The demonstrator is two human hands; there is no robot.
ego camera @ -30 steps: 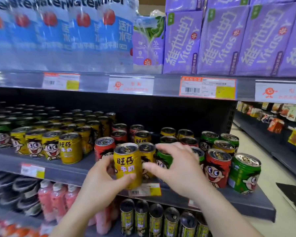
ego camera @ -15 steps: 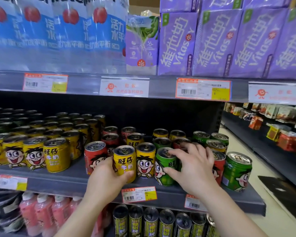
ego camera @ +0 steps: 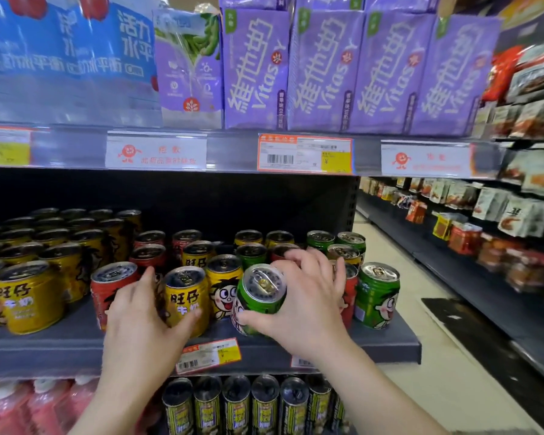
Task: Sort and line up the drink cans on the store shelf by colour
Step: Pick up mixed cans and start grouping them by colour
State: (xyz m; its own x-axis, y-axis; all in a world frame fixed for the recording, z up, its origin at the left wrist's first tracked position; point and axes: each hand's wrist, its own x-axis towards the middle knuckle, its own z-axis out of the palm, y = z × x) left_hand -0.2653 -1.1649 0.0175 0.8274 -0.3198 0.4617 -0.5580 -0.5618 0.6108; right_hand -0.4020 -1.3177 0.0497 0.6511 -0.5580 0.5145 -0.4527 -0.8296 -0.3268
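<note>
Small cartoon-face drink cans in yellow, red and green stand mixed on the grey middle shelf [ego camera: 390,343]. My left hand [ego camera: 139,312] wraps a yellow can [ego camera: 186,296] standing at the shelf front, beside a red can [ego camera: 110,287]. My right hand [ego camera: 305,306] grips a green can [ego camera: 259,293] that is tilted toward me, its top showing. Another yellow can [ego camera: 223,287] stands between them, just behind. A green can [ego camera: 377,293] stands alone at the right end. A block of yellow cans [ego camera: 29,296] fills the left side.
The upper shelf carries purple drink cartons [ego camera: 321,67] and blue water packs [ego camera: 66,51] close overhead. Dark cans [ego camera: 236,403] and pink bottles [ego camera: 19,406] sit below. The shelf ends at the right, beside an aisle floor [ego camera: 437,356] and a snack rack [ego camera: 500,221].
My left hand set the yellow can down at the shelf front and still holds it. My right hand closed on the green can and tipped it toward me.
</note>
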